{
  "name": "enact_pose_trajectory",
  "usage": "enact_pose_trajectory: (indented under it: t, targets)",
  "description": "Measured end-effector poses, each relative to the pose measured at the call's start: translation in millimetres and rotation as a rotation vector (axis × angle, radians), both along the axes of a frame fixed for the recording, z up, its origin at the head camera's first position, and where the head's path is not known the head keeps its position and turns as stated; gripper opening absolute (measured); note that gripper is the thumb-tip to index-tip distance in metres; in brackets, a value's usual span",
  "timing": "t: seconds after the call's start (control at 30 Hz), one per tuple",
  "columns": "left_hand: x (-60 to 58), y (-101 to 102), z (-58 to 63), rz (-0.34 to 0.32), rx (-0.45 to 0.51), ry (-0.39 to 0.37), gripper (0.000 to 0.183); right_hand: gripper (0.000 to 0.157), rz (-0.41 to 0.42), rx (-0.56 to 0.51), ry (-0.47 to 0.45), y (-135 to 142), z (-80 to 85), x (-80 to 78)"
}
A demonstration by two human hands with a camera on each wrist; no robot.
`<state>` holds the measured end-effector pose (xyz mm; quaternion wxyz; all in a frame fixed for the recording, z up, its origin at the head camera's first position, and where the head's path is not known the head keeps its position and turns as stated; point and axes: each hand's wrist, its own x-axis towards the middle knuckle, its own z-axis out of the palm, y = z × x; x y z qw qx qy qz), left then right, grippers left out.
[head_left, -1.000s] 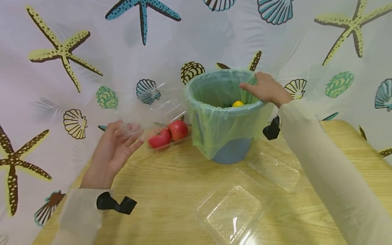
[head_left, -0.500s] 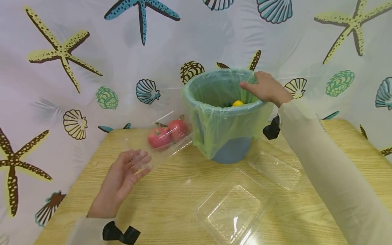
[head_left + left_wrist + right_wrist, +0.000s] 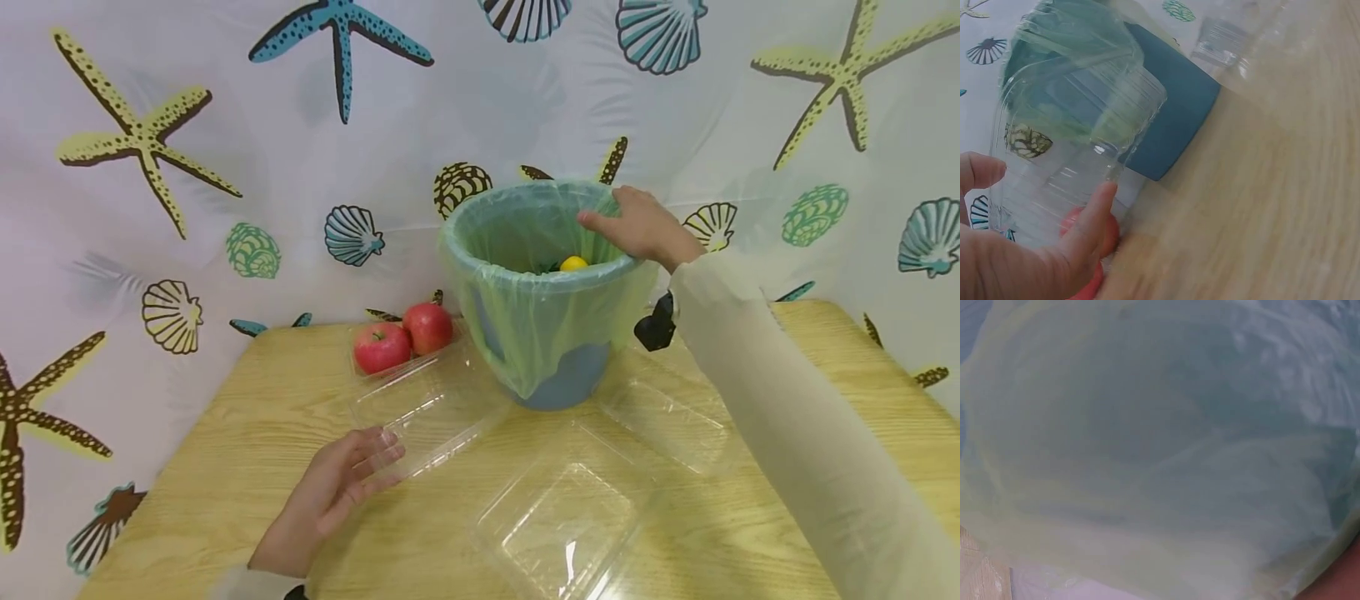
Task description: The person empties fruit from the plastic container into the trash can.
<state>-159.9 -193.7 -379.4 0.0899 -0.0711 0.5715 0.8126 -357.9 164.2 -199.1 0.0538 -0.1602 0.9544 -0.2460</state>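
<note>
My left hand (image 3: 341, 479) holds a clear plastic container (image 3: 427, 412) by its near left end, above the table at the left; the left wrist view shows the container (image 3: 1054, 162) between thumb and fingers. My right hand (image 3: 645, 225) grips the right rim of a blue bucket (image 3: 573, 379), thumb over the inside. A thin yellow-green bag (image 3: 517, 325) lines the bucket and hangs over its rim. Inside lies a yellow round thing (image 3: 573, 263), mostly hidden, beside something dark green. The liner (image 3: 1160, 456) fills most of the right wrist view.
Two red apples (image 3: 382, 347) sit in a clear tray left of the bucket. One clear plastic container (image 3: 566, 521) lies at the front of the wooden table (image 3: 247, 433), another (image 3: 675, 425) right of the bucket. A patterned curtain (image 3: 300, 158) hangs behind.
My left hand has come down and toward me with the clear container, from in front of the apples to nearer the table's middle. My right hand stays on the bucket rim.
</note>
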Motion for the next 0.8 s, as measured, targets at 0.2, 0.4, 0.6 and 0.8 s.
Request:
enact_pose_trajectory:
  t: [0.2, 0.4, 0.6, 0.8]
  targets:
    - [4.5, 2, -14.5, -0.032, -0.036, -0.027, 0.028, 0.085, 0.008, 0.010, 0.010, -2, -3.9, -0.1]
    - [12.2, -14, -21.3, -0.109, -0.153, -0.109, 0.057, 0.083, 0.018, 0.020, 0.008, -3, -3.4, -0.1]
    - [13.1, -27, -25.5, -0.172, -0.216, -0.097, 0.064, 0.085, 0.008, 0.033, 0.009, 0, 0.2, -0.6]
    - [10.6, -16, -25.8, -0.228, -0.225, -0.059, 0.051, 0.085, 0.004, 0.031, 0.010, 1, -1.0, -1.5]
